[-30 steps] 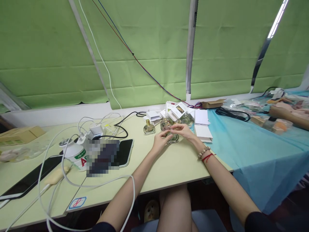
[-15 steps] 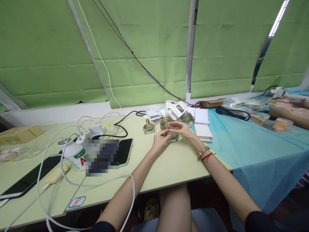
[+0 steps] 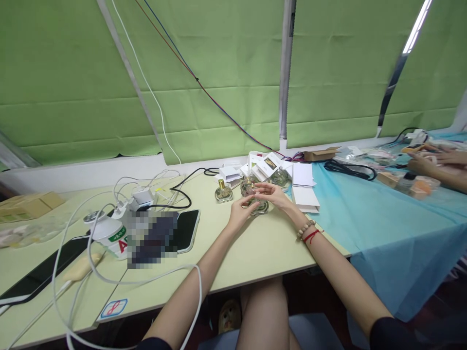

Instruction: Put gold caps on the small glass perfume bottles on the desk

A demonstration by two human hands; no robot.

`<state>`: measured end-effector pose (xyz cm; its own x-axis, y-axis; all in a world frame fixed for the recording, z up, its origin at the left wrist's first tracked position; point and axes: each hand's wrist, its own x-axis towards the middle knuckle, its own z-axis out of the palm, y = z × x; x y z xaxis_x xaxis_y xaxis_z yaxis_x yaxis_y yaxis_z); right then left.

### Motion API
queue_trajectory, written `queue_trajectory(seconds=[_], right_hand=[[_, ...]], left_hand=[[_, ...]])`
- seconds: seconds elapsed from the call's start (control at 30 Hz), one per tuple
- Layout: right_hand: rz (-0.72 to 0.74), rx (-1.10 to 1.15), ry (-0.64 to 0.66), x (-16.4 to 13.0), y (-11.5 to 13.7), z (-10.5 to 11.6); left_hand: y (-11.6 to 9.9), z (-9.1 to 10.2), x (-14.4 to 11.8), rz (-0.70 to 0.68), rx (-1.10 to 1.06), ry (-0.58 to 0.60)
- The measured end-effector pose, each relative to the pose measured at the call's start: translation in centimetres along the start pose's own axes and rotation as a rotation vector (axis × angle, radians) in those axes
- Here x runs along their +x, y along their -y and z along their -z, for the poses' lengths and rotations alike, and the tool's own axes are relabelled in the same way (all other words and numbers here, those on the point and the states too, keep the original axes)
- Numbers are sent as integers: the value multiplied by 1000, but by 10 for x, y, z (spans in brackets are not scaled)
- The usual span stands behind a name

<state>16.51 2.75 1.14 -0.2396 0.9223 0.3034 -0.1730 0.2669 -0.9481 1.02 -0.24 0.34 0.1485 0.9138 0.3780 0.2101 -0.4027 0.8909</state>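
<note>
Perfume bottle (image 3: 260, 208), small and of clear glass, sits on the pale green table (image 3: 262, 248) far ahead of me, between my two hands. My left hand (image 3: 239, 214) curls its fingers against the bottle's left side, while my right hand (image 3: 272, 193) hovers over its top with fingers loosely spread. Just left stands another gold-capped bottle (image 3: 223, 192); white cartons (image 3: 264, 165) lie beyond.

Both forearms are bare. The right wrist wears a wooden bead bracelet (image 3: 305, 228) just beside a red string (image 3: 312, 236); dark sleeves cover the upper arms.
</note>
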Motion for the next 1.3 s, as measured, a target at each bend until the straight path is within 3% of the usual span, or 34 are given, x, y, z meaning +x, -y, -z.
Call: queue_trajectory(seconds=[0.1, 0.2, 0.27, 0.33, 0.43, 0.53, 0.67, 0.87, 1.07, 1.17, 1.3], right_hand=[[54, -25, -20, 3, 1, 4], [135, -136, -307, 5, -2, 14], [136, -369, -520, 4, -8, 22], [79, -730, -629, 3, -16, 30], [-37, -1179, -588, 1, -29, 36], [-79, -1339, -449, 4, -38, 39], [4, -1268, -359, 5, -44, 48], [121, -1115, -454, 4, -46, 53], [106, -1062, -526, 2, -32, 43], [190, -802, -541, 3, -21, 33], [213, -220, -359, 7, -8, 14]], left_hand=[[2, 0, 1, 40, 16, -30], [4, -1, 2, 75, 32, -66], [3, -1, 2, 77, 27, -73], [2, -1, 1, 73, 23, -78], [2, -1, 1, 66, 21, -91], [4, -1, 2, 54, 15, -92], [7, -1, 2, 43, 19, -80], [5, -1, 2, 60, 6, -89], [5, -1, 2, 55, 26, -86], [5, -1, 2, 55, 26, -78], [6, -1, 2, 48, -3, -75]])
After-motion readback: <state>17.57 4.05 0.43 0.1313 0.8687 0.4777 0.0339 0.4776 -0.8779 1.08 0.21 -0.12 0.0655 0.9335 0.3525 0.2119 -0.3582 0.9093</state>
